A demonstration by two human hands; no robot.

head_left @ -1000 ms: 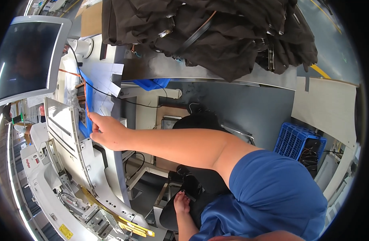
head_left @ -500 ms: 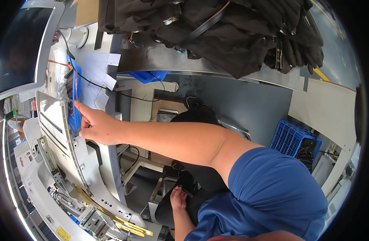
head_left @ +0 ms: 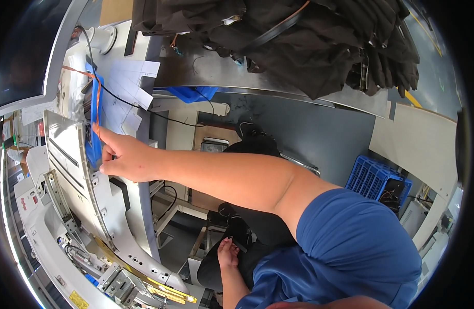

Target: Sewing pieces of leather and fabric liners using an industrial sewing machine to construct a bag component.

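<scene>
My right hand [head_left: 118, 154] reaches left across the view to the long blue tray [head_left: 95, 144]. Its index finger is extended at an orange strap [head_left: 97, 92] lying along the tray's side; the other fingers are curled toward the thumb, and what they hold, if anything, is hidden. A white machine plate [head_left: 64, 141] stands just below the tray. My left hand [head_left: 227, 253] rests low by my dark-clothed lap, fingers curled round a small dark object [head_left: 240, 246] that I cannot make out.
A monitor [head_left: 18, 49] is at upper left. A heap of dark brown garments [head_left: 298, 46] covers the metal table [head_left: 206, 74]. Paper sheets [head_left: 131, 90] and a black cable lie beside the tray. A white machine [head_left: 41, 232] fills the lower left; a blue crate [head_left: 373, 180] stands right.
The whole view has shifted slightly, putting the tray, monitor and machine farther left and higher. My right hand stays at the tray, and my left hand stays low by my lap.
</scene>
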